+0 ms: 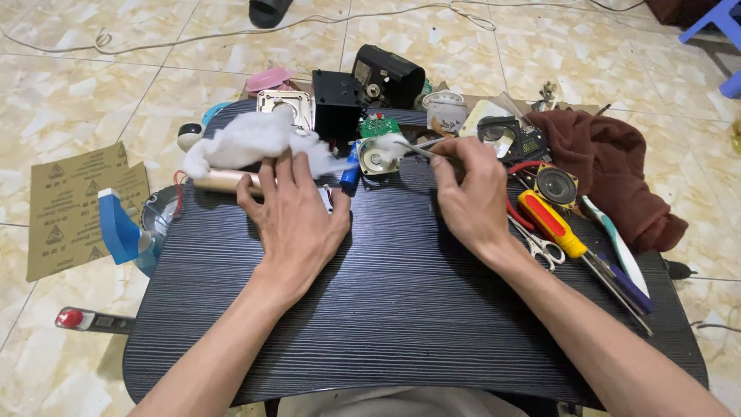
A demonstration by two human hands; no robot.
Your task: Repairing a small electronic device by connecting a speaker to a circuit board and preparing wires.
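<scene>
White cotton wad (247, 141) lay upper left of centre, under fingertips of our left hand (297, 220), fingers spread flat. We pinched tweezers (417, 147) in right hand (471, 197), tips holding cotton tuft (386, 144) above small speaker (376, 160). Yellow screwdriver (549, 224) lay right, on black board (401, 309).
</scene>
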